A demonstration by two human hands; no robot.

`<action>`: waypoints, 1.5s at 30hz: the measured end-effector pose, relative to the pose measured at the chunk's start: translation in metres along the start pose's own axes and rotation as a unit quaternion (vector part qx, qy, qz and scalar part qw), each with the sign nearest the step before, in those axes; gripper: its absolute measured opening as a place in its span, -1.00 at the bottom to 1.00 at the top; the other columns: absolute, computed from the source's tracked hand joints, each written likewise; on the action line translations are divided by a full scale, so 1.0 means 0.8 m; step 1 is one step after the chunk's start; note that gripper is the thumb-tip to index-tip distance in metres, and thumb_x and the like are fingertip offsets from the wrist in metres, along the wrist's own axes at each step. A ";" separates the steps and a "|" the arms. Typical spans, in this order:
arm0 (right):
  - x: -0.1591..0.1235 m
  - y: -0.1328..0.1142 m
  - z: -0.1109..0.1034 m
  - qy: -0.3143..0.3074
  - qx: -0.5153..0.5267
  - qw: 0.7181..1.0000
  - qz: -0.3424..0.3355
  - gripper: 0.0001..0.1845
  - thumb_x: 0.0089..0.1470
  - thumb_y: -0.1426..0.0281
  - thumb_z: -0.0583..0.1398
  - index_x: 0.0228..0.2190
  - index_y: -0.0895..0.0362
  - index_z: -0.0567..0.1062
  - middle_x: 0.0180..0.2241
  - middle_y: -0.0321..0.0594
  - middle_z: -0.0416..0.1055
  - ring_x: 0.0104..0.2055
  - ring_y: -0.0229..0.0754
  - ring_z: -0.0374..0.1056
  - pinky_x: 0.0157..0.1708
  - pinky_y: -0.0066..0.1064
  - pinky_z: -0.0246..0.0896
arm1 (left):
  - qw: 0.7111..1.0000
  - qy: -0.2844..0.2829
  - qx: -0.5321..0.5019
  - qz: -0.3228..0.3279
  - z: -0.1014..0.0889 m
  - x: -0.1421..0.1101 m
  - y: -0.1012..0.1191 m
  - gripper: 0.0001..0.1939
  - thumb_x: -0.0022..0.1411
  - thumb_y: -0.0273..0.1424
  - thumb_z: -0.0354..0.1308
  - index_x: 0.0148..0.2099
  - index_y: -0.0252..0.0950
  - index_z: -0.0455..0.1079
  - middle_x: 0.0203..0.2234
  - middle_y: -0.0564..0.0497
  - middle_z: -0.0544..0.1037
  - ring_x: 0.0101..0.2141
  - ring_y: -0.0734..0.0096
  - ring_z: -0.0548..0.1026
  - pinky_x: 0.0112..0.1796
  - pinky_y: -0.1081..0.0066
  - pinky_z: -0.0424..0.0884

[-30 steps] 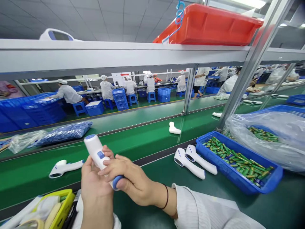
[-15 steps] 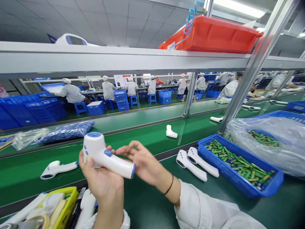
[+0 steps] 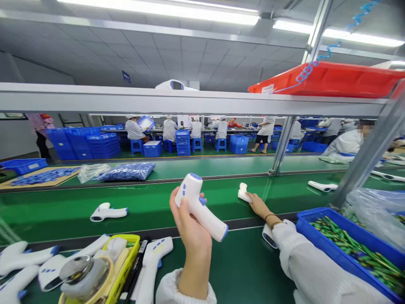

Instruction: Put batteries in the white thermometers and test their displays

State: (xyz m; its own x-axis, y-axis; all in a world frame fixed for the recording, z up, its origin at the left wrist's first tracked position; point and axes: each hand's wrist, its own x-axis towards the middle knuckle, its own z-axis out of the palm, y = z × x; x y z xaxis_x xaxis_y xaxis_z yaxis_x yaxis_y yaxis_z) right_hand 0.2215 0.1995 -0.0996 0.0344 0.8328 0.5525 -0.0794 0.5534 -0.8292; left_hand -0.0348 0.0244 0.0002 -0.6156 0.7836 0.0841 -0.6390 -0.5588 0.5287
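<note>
My left hand [image 3: 193, 234] is closed around a white forehead thermometer [image 3: 207, 215] with blue buttons and a blue end cap, raised above the bench with its handle slanting down to the right. Stretched out over the green conveyor belt [image 3: 215, 192], my right hand [image 3: 260, 207] has its fingertips closed on a second white thermometer [image 3: 242, 192] lying there; part of its grip is hidden. Under my right forearm, another thermometer [image 3: 268, 236] is partly covered by the sleeve. One more thermometer [image 3: 109, 212] lies on the belt to the left.
A blue bin [image 3: 348, 249] of green batteries stands at right. Front left, a yellow tray [image 3: 134, 249] holds tape and other items, with several thermometers around it. A metal post [image 3: 370, 147] and a shelf [image 3: 190, 101] with a red tray [image 3: 335, 80] frame the bench.
My right hand has left the thermometer in my left hand and reached forward right to the one on the belt. My left hand keeps its thermometer. The view has shifted up and right-to-left.
</note>
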 end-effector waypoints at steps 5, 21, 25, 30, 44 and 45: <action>0.003 0.015 0.011 0.005 -0.053 0.997 0.062 -0.81 0.26 0.40 0.20 -0.41 0.20 0.43 -0.50 -0.37 0.30 -0.55 -0.43 0.18 -0.55 -0.60 0.17 | 1.000 -0.007 0.008 -0.011 0.002 -0.004 0.000 -0.59 0.25 -0.25 0.12 0.12 -0.15 0.19 -0.15 -0.02 0.50 -0.35 0.44 0.54 -0.31 0.48 0.42; 0.004 -0.126 0.061 0.206 0.183 0.951 0.142 -0.65 0.17 0.07 0.19 -0.37 0.10 0.32 -0.46 -0.31 0.36 -0.56 -0.32 0.18 -0.60 -0.48 0.19 | 0.998 -0.026 0.059 -0.021 0.001 -0.009 -0.018 -0.58 0.23 -0.23 0.14 0.11 -0.16 0.21 -0.18 -0.02 0.51 -0.38 0.44 0.53 -0.38 0.50 0.42; -0.004 -0.128 0.061 0.232 0.204 0.940 0.147 -0.69 0.18 0.17 0.22 -0.41 0.14 0.36 -0.45 -0.30 0.33 -0.54 -0.35 0.18 -0.66 -0.55 0.08 | 0.996 -0.038 0.073 -0.020 -0.002 -0.003 -0.025 -0.59 0.24 -0.26 0.14 0.12 -0.18 0.21 -0.20 -0.01 0.52 -0.40 0.45 0.54 -0.39 0.51 0.44; -0.006 -0.137 0.057 0.250 0.221 0.930 0.153 -0.72 0.29 0.38 0.08 -0.47 0.13 0.39 -0.44 -0.26 0.29 -0.52 -0.35 0.16 -0.67 -0.55 0.04 | 0.971 -0.108 0.191 -0.092 -0.005 0.003 -0.025 -0.27 0.21 -0.31 0.23 0.36 -0.12 0.05 0.00 -0.09 0.49 -0.25 0.37 0.56 -0.28 0.47 0.48; -0.018 -0.146 0.071 0.162 0.211 0.952 0.154 -0.64 0.03 0.13 0.35 -0.45 0.18 0.46 -0.53 -0.35 0.24 -0.56 -0.41 0.10 -0.67 -0.60 -0.02 | 0.846 -0.076 0.509 -0.138 -0.088 0.057 -0.102 -0.45 0.04 -0.28 0.41 0.02 -0.46 0.43 -0.26 -0.27 0.57 -0.28 0.14 0.57 -0.21 0.27 0.50; -0.019 -0.146 0.074 0.157 0.205 0.954 0.152 -0.61 0.01 0.10 0.35 -0.44 0.18 0.47 -0.54 -0.36 0.24 -0.57 -0.41 0.10 -0.67 -0.60 -0.02 | 0.849 -0.064 0.503 -0.150 -0.098 0.064 -0.109 -0.38 0.09 -0.27 0.38 0.12 -0.51 0.35 -0.19 -0.35 0.56 -0.25 0.11 0.58 -0.20 0.25 0.50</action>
State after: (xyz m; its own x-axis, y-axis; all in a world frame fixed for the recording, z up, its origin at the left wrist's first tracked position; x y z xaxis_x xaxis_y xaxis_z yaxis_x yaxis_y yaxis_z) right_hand 0.1714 0.1214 -0.0061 0.2397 0.9531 0.1847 -0.5148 0.2860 -0.8082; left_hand -0.0470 0.0919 -0.1080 -0.3982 0.9087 -0.1252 -0.0019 0.1357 0.9907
